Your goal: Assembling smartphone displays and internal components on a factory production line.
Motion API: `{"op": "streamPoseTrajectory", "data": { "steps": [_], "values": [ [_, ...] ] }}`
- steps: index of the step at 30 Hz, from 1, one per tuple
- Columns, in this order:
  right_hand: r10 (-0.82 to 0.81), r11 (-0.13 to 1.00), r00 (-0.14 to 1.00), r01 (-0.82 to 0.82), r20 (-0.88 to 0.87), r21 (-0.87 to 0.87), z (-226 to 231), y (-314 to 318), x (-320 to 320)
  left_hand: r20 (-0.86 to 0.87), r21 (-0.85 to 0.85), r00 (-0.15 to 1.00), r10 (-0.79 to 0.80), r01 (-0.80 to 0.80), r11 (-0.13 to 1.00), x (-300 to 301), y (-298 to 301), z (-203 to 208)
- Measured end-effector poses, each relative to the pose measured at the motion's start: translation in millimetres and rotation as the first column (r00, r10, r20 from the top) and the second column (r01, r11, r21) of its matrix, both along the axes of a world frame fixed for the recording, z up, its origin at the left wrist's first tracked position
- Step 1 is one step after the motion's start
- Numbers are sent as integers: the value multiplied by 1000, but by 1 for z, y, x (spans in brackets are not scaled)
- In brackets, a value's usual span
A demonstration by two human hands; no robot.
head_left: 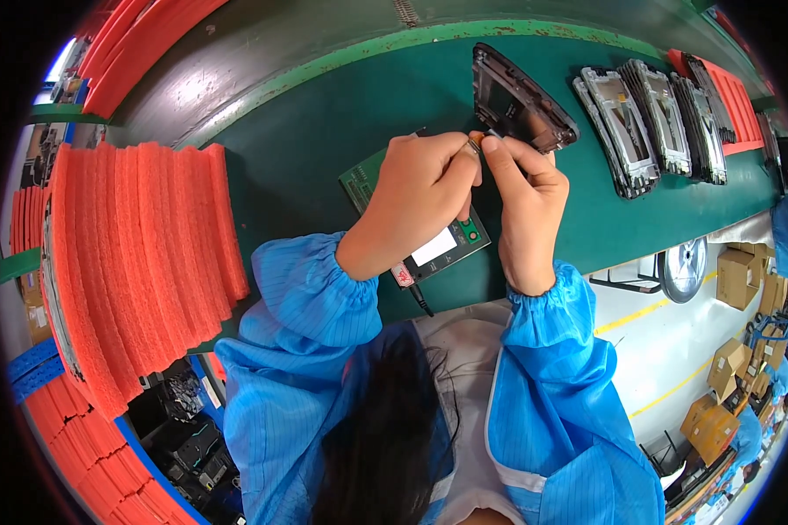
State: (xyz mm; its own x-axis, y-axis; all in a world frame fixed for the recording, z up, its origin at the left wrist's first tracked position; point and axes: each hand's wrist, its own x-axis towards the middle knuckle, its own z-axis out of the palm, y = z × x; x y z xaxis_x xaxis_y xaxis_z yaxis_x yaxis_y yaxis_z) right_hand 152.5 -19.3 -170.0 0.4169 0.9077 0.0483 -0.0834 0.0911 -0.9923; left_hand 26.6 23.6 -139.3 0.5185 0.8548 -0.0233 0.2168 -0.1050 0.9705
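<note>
Over the green mat, my left hand (416, 188) and my right hand (532, 206) meet at the fingertips. Between them shows the small orange-brown end of a ribbon cable (475, 140), pinched by my left thumb and fingers. A dark-framed display panel (521, 101) stands tilted just beyond; my right fingers close at its lower edge, with the thumb beside the cable. Exactly how they grip it is partly hidden. Below my left hand lies a test circuit board (446, 249) with a lit white screen and a black lead (420, 300); my hand covers much of it.
At left stands a tall stack of red foam sheets (144, 271). Several framed panels (626, 131) lean in rows at the back right, beside red foam (735, 109). A raised green rail (324, 66) borders the far side. Cardboard boxes (737, 278) stand on the floor to the right.
</note>
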Motion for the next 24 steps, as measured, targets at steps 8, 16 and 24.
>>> {"op": "streamPoseTrajectory", "data": {
  "steps": [8, 16, 24],
  "values": [
    [-5, 1000, 1000, 5, 22, 20, -4, -3, 0, 16, 15, 1000, 21, -21, 1000, 0, -3, -2],
    [-2, 1000, 1000, 2, -7, -24, -1, -1, 1, -26, 33, 1000, 5, -4, 999, 1, 0, -6],
    [4, 1000, 995, -5, 96, 11, -3, -1, 2, -2, -5, 1000, 28, -28, 1000, 2, -1, -1]
  ]
}}
